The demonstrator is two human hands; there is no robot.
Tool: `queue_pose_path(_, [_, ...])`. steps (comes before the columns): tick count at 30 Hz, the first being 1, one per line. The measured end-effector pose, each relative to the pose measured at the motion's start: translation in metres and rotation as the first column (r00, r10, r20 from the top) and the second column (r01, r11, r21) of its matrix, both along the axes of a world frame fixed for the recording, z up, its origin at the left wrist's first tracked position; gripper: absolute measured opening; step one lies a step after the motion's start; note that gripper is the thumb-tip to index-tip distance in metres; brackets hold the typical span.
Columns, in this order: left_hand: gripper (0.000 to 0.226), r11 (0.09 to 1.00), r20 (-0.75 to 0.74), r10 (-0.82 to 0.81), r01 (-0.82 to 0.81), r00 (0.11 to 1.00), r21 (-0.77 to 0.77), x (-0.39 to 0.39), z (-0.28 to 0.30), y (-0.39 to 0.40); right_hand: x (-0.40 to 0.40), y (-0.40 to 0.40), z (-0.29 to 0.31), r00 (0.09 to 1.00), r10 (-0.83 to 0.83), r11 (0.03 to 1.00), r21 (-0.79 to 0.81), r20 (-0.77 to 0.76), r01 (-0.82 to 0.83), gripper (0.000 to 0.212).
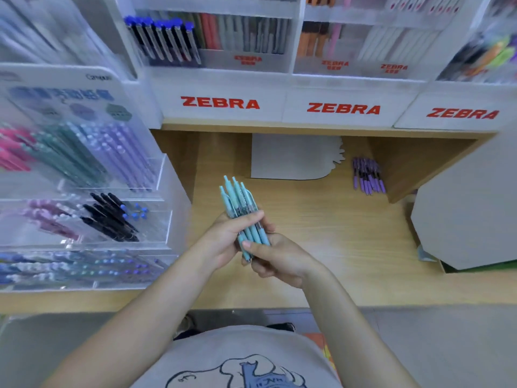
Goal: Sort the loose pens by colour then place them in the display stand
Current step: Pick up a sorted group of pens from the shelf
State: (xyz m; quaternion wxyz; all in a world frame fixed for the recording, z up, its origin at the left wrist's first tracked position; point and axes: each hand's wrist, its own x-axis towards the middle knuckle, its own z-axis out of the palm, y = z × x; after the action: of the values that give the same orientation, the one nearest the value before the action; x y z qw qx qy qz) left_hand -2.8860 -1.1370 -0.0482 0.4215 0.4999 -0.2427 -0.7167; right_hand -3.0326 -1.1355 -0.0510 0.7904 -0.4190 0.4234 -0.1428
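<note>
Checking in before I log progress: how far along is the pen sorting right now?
Sorting looks mostly done: the purple pens lie grouped on the wooden counter, apart from the rest. In hand: the left hand and right hand both grip the light blue pens as one bundle above the counter. Left: neither group is in the display stand yet.
</note>
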Motion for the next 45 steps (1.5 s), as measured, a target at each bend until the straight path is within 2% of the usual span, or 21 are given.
queue_pose_path(2, [0.014, 1.0, -0.005, 0.012, -0.012, 1.0, -0.023, 0.03, 0.007, 0.003, 0.022, 0.005, 0.013, 0.998, 0.021, 0.998, -0.053, -0.051, -0.024, 0.013])
queue_pose_path(4, [0.018, 0.998, -0.057, 0.041, -0.043, 0.998, -0.046, 0.064, 0.019, 0.006, 0.038, 0.007, 0.029, 0.986, 0.014, 0.99, -0.137, -0.168, -0.037, 0.02])
queue_pose_path(6, [0.02, 0.995, -0.086, -0.015, 0.006, 0.996, -0.097, 0.099, 0.032, 0.01, 0.056, 0.009, 0.043, 0.954, -0.132, 0.963, -0.265, -0.27, 0.058, 0.026])
queue_pose_path(7, [0.023, 0.99, -0.084, -0.068, 0.058, 0.994, -0.125, 0.115, 0.038, 0.012, 0.068, 0.01, 0.051, 0.93, -0.254, 0.929, -0.336, -0.264, 0.158, 0.026])
queue_pose_path(9, [0.03, 0.971, -0.043, -0.179, 0.169, 0.983, -0.167, 0.145, 0.05, 0.018, 0.098, 0.012, 0.067, 0.882, -0.45, 0.831, -0.427, -0.14, 0.357, 0.023])
queue_pose_path(11, [0.03, 0.941, 0.01, -0.274, 0.271, 0.962, -0.203, 0.169, 0.062, 0.024, 0.129, 0.016, 0.084, 0.874, -0.485, 0.782, -0.453, -0.013, 0.428, 0.022])
queue_pose_path(13, [0.011, 0.913, 0.042, -0.332, 0.333, 0.942, -0.236, 0.185, 0.071, 0.03, 0.156, 0.019, 0.098, 0.882, -0.47, 0.759, -0.503, 0.017, 0.414, 0.019])
queue_pose_path(14, [0.009, 0.908, 0.055, -0.337, 0.34, 0.94, -0.245, 0.191, 0.074, 0.033, 0.166, 0.021, 0.102, 0.88, -0.475, 0.744, -0.528, 0.013, 0.409, 0.015])
queue_pose_path(17, [0.005, 0.925, 0.098, -0.292, 0.307, 0.951, -0.226, 0.206, 0.078, 0.038, 0.182, 0.022, 0.105, 0.862, -0.505, 0.724, -0.519, 0.05, 0.454, 0.007])
queue_pose_path(21, [0.028, 0.954, 0.147, -0.207, 0.233, 0.967, -0.19, 0.208, 0.082, 0.042, 0.185, 0.018, 0.101, 0.815, -0.559, 0.705, -0.431, 0.152, 0.563, 0.008])
queue_pose_path(25, [0.031, 0.984, 0.134, -0.058, 0.079, 0.989, -0.159, 0.196, 0.084, 0.049, 0.179, 0.01, 0.087, 0.858, -0.467, 0.784, -0.351, 0.211, 0.513, 0.02])
queue_pose_path(27, [0.034, 0.996, 0.105, 0.005, 0.005, 0.994, -0.09, 0.196, 0.084, 0.052, 0.179, 0.008, 0.083, 0.861, -0.433, 0.81, -0.303, 0.268, 0.501, 0.022])
queue_pose_path(29, [0.037, 0.999, 0.144, 0.03, -0.024, 0.989, -0.045, 0.205, 0.085, 0.054, 0.179, 0.006, 0.083, 0.823, -0.467, 0.796, -0.253, 0.323, 0.551, 0.022])
queue_pose_path(32, [0.044, 0.997, 0.244, -0.005, 0.024, 0.97, -0.076, 0.237, 0.086, 0.063, 0.178, 0.007, 0.086, 0.721, -0.587, 0.718, -0.175, 0.369, 0.674, 0.019])
queue_pose_path(34, [0.043, 0.996, 0.252, 0.022, -0.001, 0.967, -0.085, 0.264, 0.086, 0.071, 0.184, 0.01, 0.087, 0.708, -0.623, 0.665, -0.253, 0.333, 0.703, 0.019])
queue_pose_path(37, [0.034, 0.992, 0.214, 0.102, -0.084, 0.972, -0.093, 0.305, 0.082, 0.081, 0.213, 0.019, 0.087, 0.758, -0.607, 0.608, -0.474, 0.238, 0.637, 0.016])
queue_pose_path(39, [0.031, 0.986, 0.207, 0.151, -0.131, 0.967, -0.107, 0.332, 0.076, 0.088, 0.244, 0.027, 0.084, 0.791, -0.577, 0.597, -0.554, 0.206, 0.58, 0.014])
queue_pose_path(42, [0.027, 0.979, 0.207, 0.195, -0.179, 0.959, -0.093, 0.376, 0.066, 0.097, 0.299, 0.042, 0.077, 0.804, -0.558, 0.575, -0.603, 0.204, 0.552, 0.012])
queue_pose_path(45, [0.021, 0.975, 0.173, 0.224, -0.219, 0.959, -0.046, 0.425, 0.057, 0.108, 0.356, 0.059, 0.071, 0.789, -0.569, 0.565, -0.587, 0.231, 0.579, 0.012])
